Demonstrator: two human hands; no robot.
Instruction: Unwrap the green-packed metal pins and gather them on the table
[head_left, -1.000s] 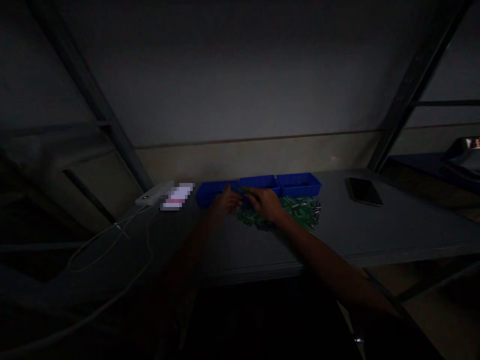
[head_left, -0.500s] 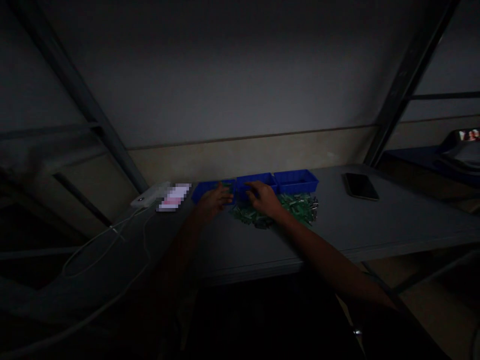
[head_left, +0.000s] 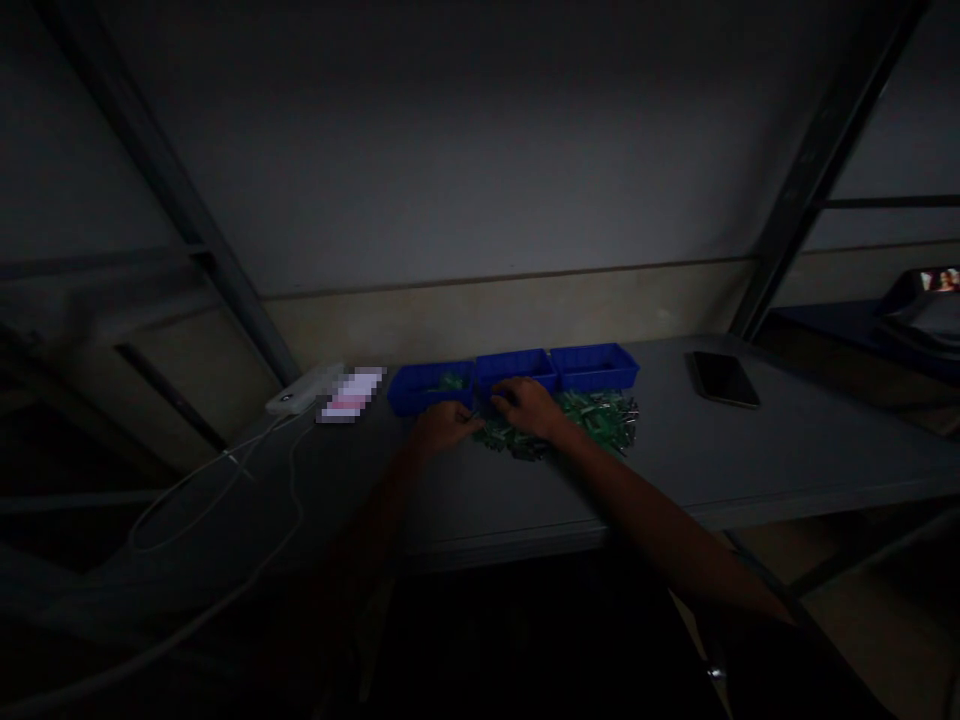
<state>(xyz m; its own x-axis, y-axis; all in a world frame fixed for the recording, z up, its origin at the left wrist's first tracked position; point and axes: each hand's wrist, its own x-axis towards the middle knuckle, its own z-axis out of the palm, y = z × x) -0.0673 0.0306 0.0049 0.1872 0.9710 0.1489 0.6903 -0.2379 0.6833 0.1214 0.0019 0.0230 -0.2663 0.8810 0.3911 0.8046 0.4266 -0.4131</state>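
On the grey table lies a pile of small green and silvery pieces (head_left: 600, 420), too dim to name more exactly. My left hand (head_left: 442, 427) is at the left end of this pile, just in front of the left blue bin (head_left: 409, 392). Its fingers are drawn together, and what they pinch is too small to make out. Over the pile, before the middle blue bin (head_left: 517, 365), my right hand (head_left: 529, 405) has its fingers curled with thumb and forefinger close together; anything in them is hidden. A few green pieces (head_left: 451, 382) rest inside the left bin.
A third blue bin (head_left: 595, 367) stands at the right of the row. A dark phone (head_left: 724, 379) lies on the table (head_left: 697, 450) to the right. On the left are a white device (head_left: 304, 390), a blurred-out screen (head_left: 352, 394) and a white cable (head_left: 294, 480).
My left hand has come out from over the left bin, moving right and nearer to me, and its spread fingers have closed. My right hand has lowered slightly toward the pile.
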